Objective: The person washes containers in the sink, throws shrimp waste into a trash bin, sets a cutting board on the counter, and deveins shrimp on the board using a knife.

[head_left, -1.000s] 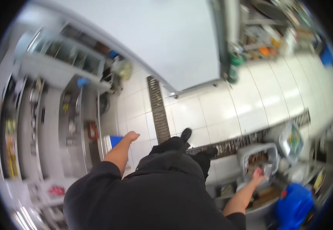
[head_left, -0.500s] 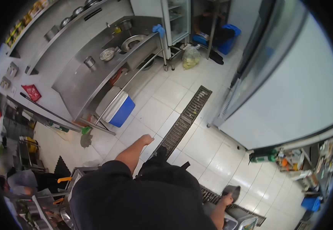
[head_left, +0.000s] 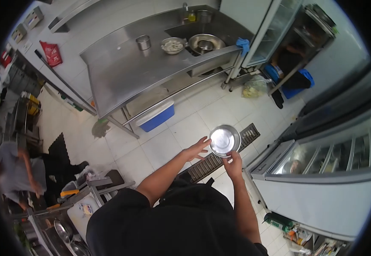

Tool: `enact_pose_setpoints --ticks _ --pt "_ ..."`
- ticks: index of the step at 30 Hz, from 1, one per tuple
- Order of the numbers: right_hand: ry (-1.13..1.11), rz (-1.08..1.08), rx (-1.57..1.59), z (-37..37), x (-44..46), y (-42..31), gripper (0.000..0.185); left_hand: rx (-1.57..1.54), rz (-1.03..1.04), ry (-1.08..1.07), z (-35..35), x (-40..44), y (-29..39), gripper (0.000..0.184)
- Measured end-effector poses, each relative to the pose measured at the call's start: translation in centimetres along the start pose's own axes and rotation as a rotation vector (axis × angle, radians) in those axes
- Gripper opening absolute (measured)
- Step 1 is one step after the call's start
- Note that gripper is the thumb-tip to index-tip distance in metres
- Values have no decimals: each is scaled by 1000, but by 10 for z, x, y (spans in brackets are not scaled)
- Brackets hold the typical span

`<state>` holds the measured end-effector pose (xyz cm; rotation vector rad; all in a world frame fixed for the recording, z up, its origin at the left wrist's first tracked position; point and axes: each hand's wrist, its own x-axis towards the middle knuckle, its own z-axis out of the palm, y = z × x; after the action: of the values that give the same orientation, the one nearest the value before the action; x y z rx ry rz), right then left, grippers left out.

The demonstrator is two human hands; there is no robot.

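Our right hand point(head_left: 234, 164) gripped the round, shiny silver metal bowl point(head_left: 224, 141) at its near edge, with the thumb by the rim. Our left hand point(head_left: 195, 150) was open, fingers spread, at the bowl's left side. We could not tell if its fingertips touched the metal.

The bowl was just right of the middle of the frame, and its inside looked bright. Behind it, the long, dark metal floor drain point(head_left: 206, 167) ran across the white tiles.

Half a second before, the bowl was down at the lower right, in our right hand alone, and our left hand was away from it. Now it was up in front of us with both hands close. To us, that meant carrying it had turned into a job near two hands, though the right one seemed to take the weight.

Our view had turned too. The long grey steel counter point(head_left: 121, 81) now filled the upper middle, with the small silver bowl of pale pieces point(head_left: 173, 45) on top.
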<state>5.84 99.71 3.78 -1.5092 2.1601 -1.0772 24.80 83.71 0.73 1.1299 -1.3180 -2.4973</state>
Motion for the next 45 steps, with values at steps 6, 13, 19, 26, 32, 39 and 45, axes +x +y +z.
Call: enact_pose_setpoints --ticks 6,13,19,26,32,39,45 --pt "-72 -299 -52 15 106 -7 28 -205 244 72 -34 40 51 87" --pt "-134 -342 143 -2 230 13 25 -109 333 331 -33 104 133 73" --pt "-173 -301 224 -25 330 58 25 -83 318 443 -14 173 216 64" --pt "-257 -592 215 -20 444 61 28 -174 344 722 -34 224 276 45" --pt "-234 -593 333 1 546 21 51 -209 528 1086 -152 235 352 43" --pt "-344 -362 197 34 680 59 43 -144 409 1217 -371 263 489 42" --pt "-457 -339 137 67 762 56 35 -291 549 1051 -532 341 580 36"
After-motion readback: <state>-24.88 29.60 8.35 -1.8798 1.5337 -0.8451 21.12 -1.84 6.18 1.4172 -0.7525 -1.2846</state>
